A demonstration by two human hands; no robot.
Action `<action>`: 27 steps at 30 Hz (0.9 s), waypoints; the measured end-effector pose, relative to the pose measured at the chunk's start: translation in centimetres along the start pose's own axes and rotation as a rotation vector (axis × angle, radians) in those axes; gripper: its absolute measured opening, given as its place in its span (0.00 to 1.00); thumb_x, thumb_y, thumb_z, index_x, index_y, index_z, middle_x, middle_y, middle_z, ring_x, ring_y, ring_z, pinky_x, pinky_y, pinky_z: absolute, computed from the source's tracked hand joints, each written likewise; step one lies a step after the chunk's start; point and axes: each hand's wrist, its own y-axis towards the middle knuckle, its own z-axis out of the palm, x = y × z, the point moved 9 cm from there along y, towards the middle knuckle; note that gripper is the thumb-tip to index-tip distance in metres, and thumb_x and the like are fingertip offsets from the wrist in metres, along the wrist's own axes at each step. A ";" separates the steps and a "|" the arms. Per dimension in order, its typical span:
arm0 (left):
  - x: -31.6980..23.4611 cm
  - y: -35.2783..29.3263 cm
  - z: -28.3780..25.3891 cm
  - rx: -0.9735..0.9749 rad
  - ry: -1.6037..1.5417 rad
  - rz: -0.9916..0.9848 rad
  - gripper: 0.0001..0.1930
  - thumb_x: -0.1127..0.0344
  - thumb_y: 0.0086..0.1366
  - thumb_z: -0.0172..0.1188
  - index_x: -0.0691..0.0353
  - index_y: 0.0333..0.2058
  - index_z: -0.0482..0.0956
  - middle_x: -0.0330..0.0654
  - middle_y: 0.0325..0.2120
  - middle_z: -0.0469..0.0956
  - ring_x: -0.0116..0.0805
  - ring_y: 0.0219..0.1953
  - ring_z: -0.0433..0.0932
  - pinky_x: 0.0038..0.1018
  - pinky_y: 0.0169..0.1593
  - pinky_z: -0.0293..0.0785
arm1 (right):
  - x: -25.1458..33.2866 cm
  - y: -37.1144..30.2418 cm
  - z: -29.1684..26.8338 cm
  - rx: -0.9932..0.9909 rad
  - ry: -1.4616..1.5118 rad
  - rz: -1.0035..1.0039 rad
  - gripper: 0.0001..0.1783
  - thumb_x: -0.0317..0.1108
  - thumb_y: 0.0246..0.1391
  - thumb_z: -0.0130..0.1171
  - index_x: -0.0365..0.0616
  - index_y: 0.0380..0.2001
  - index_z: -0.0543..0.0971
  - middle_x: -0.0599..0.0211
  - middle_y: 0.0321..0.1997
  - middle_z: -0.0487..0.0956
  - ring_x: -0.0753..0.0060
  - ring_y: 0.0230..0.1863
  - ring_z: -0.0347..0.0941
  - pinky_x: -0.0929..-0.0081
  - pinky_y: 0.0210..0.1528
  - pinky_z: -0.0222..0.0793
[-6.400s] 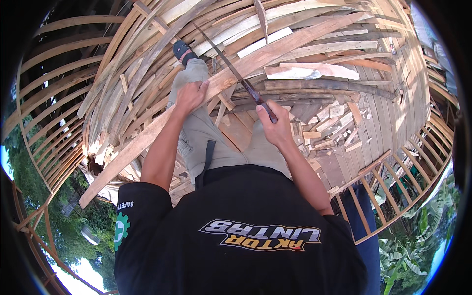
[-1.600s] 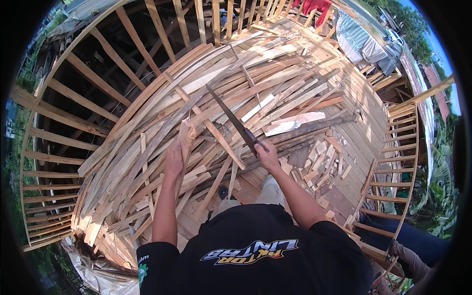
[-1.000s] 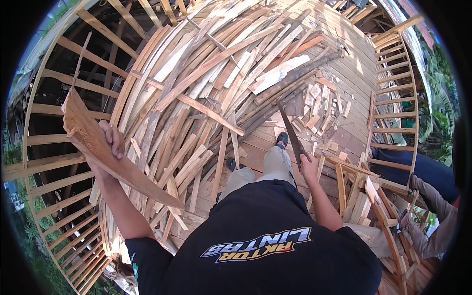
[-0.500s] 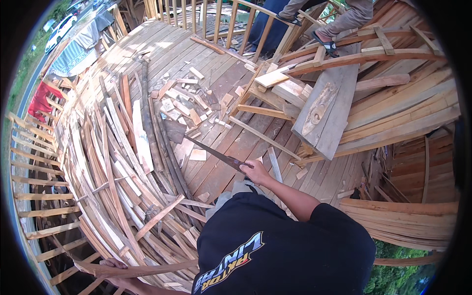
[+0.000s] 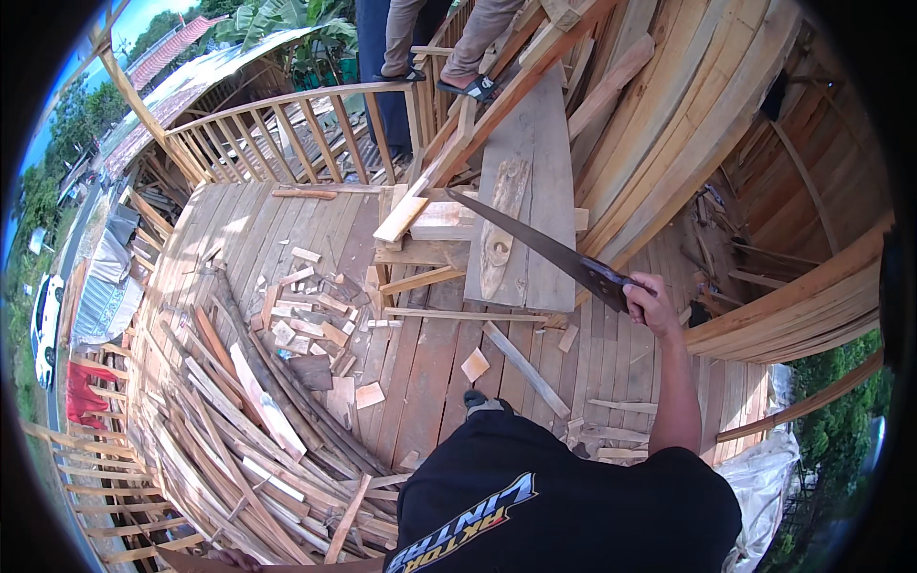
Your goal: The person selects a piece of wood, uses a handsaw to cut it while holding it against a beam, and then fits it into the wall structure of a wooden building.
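Note:
My right hand [image 5: 650, 304] grips the handle of a handsaw [image 5: 540, 241]. The long dark blade points forward and left, over a wide grey board [image 5: 538, 181] that slopes up among the timbers. On that board lies a rough wood offcut [image 5: 503, 229] with a knot in it. At the lower left rim my left hand [image 5: 235, 558] is closed around a wooden plank [image 5: 183, 562], mostly cut off by the picture's edge. Beside that hand spreads a large pile of long wood strips [image 5: 215, 449].
Wood scraps [image 5: 310, 315] litter the plank deck [image 5: 420, 372]. A slatted railing [image 5: 287, 138] runs along the far side, where another person's sandalled feet [image 5: 468, 86] stand on the timbers. Curved planking [image 5: 802, 296] rises at the right. A loose batten [image 5: 525, 367] lies ahead of my feet.
My view has swung to the right. The handsaw has moved from beside the wood pile, up and right, to over the grey board. My left hand with the plank has dropped toward the lower edge.

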 end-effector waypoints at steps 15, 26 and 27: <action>-4.7 -12.5 23.6 0.749 -0.049 -0.042 0.20 0.47 0.69 0.45 0.56 0.26 0.59 0.36 0.12 0.60 0.25 0.12 0.59 0.19 0.18 0.58 | -16.1 10.3 8.7 -0.271 -0.860 -0.083 0.20 0.45 0.49 0.58 0.40 0.36 0.68 0.50 0.36 0.78 0.47 0.35 0.77 0.53 0.39 0.71; -19.0 -9.4 22.9 1.552 -0.372 0.060 0.20 0.48 0.69 0.46 0.56 0.25 0.58 0.37 0.11 0.61 0.26 0.11 0.60 0.19 0.17 0.59 | -19.7 9.6 13.0 -0.161 -1.025 -0.147 0.29 0.37 0.48 0.60 0.35 0.51 0.65 0.51 0.50 0.66 0.48 0.45 0.73 0.50 0.55 0.61; -20.6 -8.0 21.4 1.554 -0.417 0.077 0.20 0.48 0.69 0.46 0.56 0.25 0.58 0.37 0.11 0.61 0.26 0.11 0.60 0.19 0.17 0.59 | -18.8 8.8 13.1 -0.082 -0.941 -0.054 0.30 0.36 0.48 0.60 0.38 0.53 0.64 0.51 0.52 0.65 0.48 0.47 0.73 0.48 0.55 0.61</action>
